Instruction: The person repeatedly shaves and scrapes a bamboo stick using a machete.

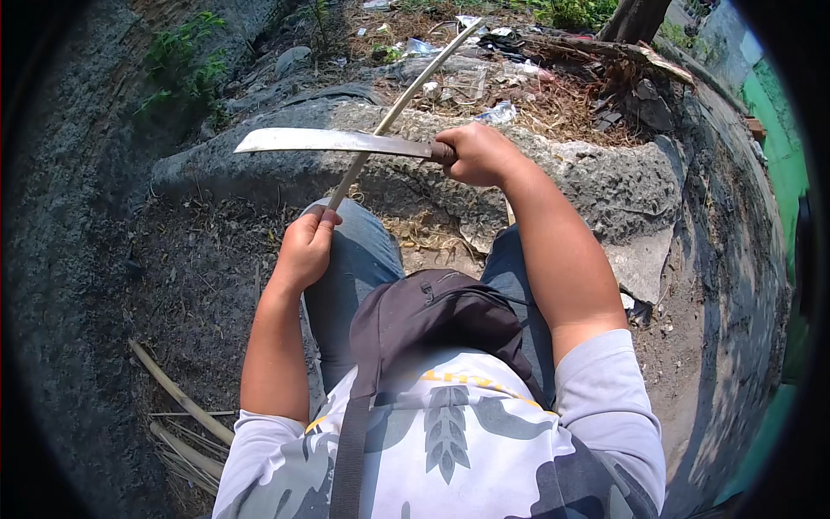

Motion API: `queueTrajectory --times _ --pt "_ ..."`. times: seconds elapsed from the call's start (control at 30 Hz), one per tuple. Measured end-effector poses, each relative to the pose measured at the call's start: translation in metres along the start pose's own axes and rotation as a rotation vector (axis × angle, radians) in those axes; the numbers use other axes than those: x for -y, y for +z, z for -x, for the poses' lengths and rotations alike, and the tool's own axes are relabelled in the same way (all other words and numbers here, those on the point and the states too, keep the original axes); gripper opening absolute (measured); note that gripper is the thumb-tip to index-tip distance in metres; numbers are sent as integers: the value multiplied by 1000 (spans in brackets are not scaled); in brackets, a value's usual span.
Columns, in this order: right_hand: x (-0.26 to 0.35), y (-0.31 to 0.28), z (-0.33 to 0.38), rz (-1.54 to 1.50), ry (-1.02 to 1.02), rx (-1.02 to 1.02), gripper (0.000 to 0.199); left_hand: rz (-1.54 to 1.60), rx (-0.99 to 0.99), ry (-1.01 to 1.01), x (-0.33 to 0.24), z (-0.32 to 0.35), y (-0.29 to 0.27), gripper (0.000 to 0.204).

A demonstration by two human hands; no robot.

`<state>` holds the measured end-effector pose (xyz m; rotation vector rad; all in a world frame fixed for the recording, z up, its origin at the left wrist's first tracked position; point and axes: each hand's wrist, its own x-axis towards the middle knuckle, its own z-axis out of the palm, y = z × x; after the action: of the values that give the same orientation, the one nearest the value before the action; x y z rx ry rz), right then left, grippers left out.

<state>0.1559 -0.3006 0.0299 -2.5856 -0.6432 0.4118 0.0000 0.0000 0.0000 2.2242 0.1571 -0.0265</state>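
My left hand (307,245) is closed round the lower end of a long, pale wooden strip (421,80), just above my left knee. The strip slants up and away to the right. In my right hand (481,156) is the dark handle of a machete (303,139), its wide blade pointing left. That blade lies across the strip, over its middle part, and hides a short piece of it. Whether the edge is touching or biting into the wood, I cannot tell.
A rough concrete block (596,186) lies beyond my knees. Litter and dry grass (553,104) cover the ground behind it, near a tree trunk (635,19). More pale strips (181,394) lie at the lower left. A dark bag (432,324) rests on my lap.
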Motion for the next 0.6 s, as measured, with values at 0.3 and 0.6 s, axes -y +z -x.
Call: queueTrajectory --times 0.3,0.6 --pt "1 0 1 168 -121 -148 19 33 -5 25 -4 7 4 31" --pt "30 3 4 273 -108 -124 29 310 66 -77 1 1 -3 26"
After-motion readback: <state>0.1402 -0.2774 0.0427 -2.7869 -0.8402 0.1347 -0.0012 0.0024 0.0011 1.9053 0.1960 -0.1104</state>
